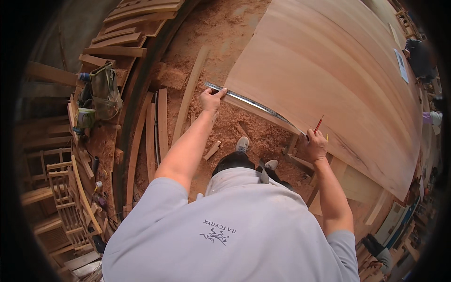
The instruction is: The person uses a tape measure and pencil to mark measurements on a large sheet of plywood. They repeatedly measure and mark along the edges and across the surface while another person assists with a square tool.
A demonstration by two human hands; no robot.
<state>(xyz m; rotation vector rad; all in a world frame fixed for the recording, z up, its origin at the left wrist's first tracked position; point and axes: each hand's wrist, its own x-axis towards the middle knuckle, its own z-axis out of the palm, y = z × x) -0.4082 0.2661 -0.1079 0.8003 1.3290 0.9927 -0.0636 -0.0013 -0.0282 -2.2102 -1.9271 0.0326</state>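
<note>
A large wooden panel [329, 70] lies in front of me and to the right. Along its near edge runs a long silver steel ruler [253, 102] with dark markings. My left hand [212, 99] pinches the ruler close to its left end, by the panel's left corner. Over the near edge, farther right, my right hand [315, 145] is closed around a red pencil [319, 123] that points up and away. The ruler's right end meets the fingers of this hand; whether they grip it too is hard to tell. A small yellow bit shows beside those fingers.
Wood shavings [230, 122] cover the floor around my shoes. Long boards [190, 94] lie to the left, near a worn bag [105, 91] and stacked timber [136, 19]. A wooden frame [70, 202] stands at lower left. Another person [419, 58] is at the panel's far right.
</note>
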